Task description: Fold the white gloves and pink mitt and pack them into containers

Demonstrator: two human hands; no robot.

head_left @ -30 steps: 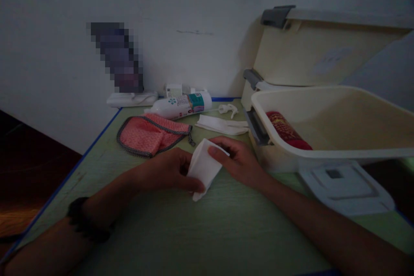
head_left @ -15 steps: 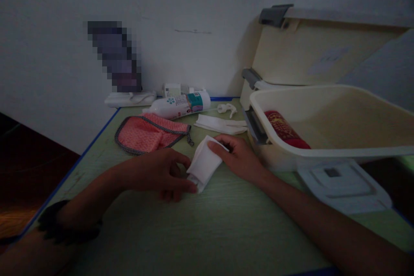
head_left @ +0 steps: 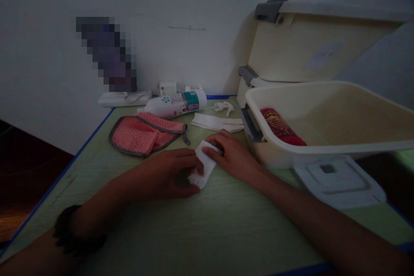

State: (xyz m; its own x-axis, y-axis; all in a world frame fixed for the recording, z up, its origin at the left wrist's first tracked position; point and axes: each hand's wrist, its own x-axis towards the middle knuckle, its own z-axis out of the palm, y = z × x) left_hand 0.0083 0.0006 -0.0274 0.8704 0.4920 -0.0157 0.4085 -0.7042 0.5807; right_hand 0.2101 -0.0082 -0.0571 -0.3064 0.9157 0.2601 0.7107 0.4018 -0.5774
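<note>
I'm watching the right hand (head_left: 237,156) pinching a folded white sheet (head_left: 209,167) over the bench (head_left: 207,233); the left hand (head_left: 161,173) is touching it, whether gripping I can't tell.

The folded white piece (head_left: 208,167) between the hands, tilted up and fuller a second ago, now looks lower and flatter toward the counter (head_left: 207,233). The left hand (head_left: 161,171), fingers spread beside it half a second ago, now bends a finger over its face.
</note>
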